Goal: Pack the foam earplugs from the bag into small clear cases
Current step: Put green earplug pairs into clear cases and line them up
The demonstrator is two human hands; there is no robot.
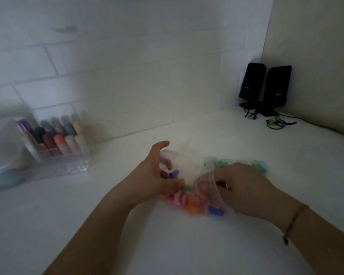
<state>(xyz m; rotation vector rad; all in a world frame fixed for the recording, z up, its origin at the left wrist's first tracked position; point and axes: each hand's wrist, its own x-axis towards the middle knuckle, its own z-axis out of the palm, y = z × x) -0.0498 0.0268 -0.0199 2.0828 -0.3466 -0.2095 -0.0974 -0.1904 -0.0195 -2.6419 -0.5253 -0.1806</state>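
Low in the middle of the frame, a clear plastic zip bag of pink, orange, blue and green foam earplugs lies on the white worktop. The left hand rests at the bag's left side, thumb raised; its fingers curl by a small clear case, but the blur hides whether they grip it. The right hand pinches the bag's open zip edge. Just behind it stands a row of small clear cases holding green earplugs. At the left of the frame sits a clear organiser of coloured bottles; in the upper right corner, two black speakers.
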